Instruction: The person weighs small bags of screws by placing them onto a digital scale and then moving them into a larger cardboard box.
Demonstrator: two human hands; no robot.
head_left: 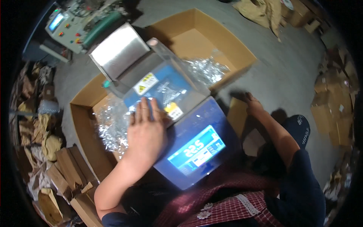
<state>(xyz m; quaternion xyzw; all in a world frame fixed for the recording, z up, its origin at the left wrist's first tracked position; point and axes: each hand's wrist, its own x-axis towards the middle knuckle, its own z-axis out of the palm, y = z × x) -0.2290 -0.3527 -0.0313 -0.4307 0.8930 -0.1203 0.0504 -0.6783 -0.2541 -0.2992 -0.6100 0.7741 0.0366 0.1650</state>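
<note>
In front of me stands a blue and grey machine point(185, 132) with a lit display screen point(198, 149) on the side nearest me. My left hand point(145, 130) lies over its blue top, fingers stretched out and a little apart. Beside those fingertips a clear plastic bag point(168, 90) with small metallic pieces rests on the top; the pieces are too small to name. My right hand point(255, 106) hangs off to the right of the machine, its visible fingers extended and nothing seen in them. A flat piece of cardboard point(236, 115) is close by that hand.
Around the machine, large open cardboard boxes point(230, 41) hold heaps of shiny clear bags point(206, 71). A control panel point(64, 28) with buttons stands at the far left. Piled cartons point(331, 108) line the right; cardboard and paper scraps point(47, 132) line the left.
</note>
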